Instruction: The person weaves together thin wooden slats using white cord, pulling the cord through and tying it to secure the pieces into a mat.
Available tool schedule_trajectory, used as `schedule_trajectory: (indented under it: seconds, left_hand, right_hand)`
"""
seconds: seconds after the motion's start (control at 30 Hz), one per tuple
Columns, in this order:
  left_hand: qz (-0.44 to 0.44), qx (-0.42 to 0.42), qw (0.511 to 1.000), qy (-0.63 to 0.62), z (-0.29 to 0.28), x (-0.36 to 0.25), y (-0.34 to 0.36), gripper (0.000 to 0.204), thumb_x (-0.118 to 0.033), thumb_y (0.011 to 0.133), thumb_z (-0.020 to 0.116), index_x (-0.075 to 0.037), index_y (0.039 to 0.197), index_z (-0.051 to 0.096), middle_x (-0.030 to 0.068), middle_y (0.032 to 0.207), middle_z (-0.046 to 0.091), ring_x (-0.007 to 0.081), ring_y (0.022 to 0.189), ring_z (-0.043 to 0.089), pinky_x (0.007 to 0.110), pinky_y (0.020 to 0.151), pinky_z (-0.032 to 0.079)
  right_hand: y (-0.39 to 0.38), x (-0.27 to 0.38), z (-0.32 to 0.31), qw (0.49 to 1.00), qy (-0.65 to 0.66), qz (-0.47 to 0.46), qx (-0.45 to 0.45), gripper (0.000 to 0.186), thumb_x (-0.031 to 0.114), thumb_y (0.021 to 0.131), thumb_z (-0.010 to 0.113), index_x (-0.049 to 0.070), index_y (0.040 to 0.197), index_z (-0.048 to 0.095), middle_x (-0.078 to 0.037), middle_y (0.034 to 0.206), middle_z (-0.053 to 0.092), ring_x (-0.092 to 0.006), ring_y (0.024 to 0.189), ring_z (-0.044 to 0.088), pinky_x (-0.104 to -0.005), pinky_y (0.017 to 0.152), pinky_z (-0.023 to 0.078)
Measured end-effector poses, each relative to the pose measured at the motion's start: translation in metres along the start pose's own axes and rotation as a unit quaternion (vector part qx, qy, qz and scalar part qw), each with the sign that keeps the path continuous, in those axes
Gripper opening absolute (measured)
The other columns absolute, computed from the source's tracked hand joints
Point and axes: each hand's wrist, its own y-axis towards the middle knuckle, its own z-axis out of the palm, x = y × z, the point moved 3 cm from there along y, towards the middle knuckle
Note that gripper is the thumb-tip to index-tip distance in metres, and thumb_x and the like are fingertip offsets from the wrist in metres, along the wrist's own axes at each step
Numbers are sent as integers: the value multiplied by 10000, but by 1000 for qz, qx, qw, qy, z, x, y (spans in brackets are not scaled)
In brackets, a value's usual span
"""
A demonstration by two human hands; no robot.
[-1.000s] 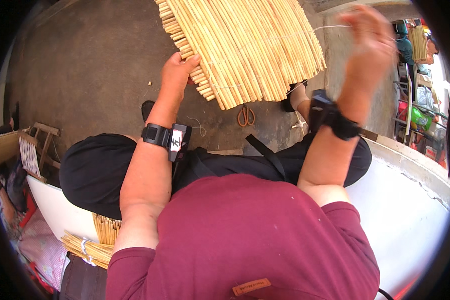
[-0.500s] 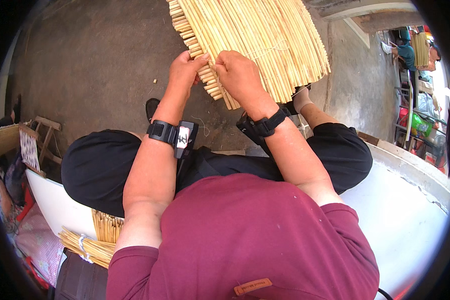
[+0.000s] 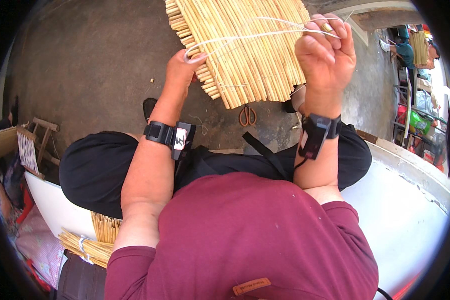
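Observation:
A mat of pale reed sticks, lined side by side and crossed by threads, fills the upper middle. My left hand grips its left edge, with thumb on top and fingers mostly hidden beneath. My right hand is raised at the mat's right, palm showing and fingers curled on white string. The string runs in a long loop across the mat to the left thumb. A ring-like band is on a right finger, and a thin needle-like tip sticks up beside that hand. Scissors with orange handles lie on the floor below the mat.
Stick bundles lie at lower left beside a white board. A wooden stool stands at left. A white ledge is at right. Beyond are a seated person, a rack and bags.
My right hand went from high right down to the left edge beside my left hand, then back out to the right, drawing the string into a long loop. My left hand stays on the edge.

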Motion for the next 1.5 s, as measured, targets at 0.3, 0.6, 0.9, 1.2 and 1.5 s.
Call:
schedule_trajectory:
  seconds: [0.3,0.6,0.9,1.2,1.5]
  left_hand:
    - [-27,-6,994,-110,14,-2,-9,285,-198,899,614,-21,1120,588,61,988,666,124,824,655,261,696,524]
    - [-60,-15,972,-227,21,-1,-14,235,-131,891,623,-19,1095,591,61,990,664,140,821,654,289,678,540]
    - [-58,-1,965,-256,22,2,-11,220,-102,873,630,-28,1078,594,55,968,669,136,792,653,274,634,538]
    - [-79,-6,976,-204,16,-1,-13,237,-131,859,653,-36,1067,592,53,958,670,129,758,654,253,582,526]
    - [-90,-29,986,-134,16,-4,-15,136,-136,890,611,-62,1004,603,19,866,656,104,687,625,236,524,463]
  right_hand:
    - [-64,39,-104,487,-780,15,-393,263,195,957,462,70,1105,641,-63,708,646,-72,514,545,-223,491,437]
    - [-34,-55,-80,314,-943,-47,-103,253,143,775,697,93,1021,664,-106,1037,611,-262,864,637,-362,709,524]
    - [-16,-109,-88,304,-945,73,-97,96,166,818,631,95,877,602,-93,921,574,-322,799,607,-419,672,494]
    - [-10,-78,-73,440,-861,253,-36,270,275,808,573,21,779,660,-173,790,652,-354,777,628,-429,722,498]
    - [4,-97,-117,809,-548,170,-126,258,204,922,489,85,694,516,10,638,523,-70,591,481,-200,560,383]
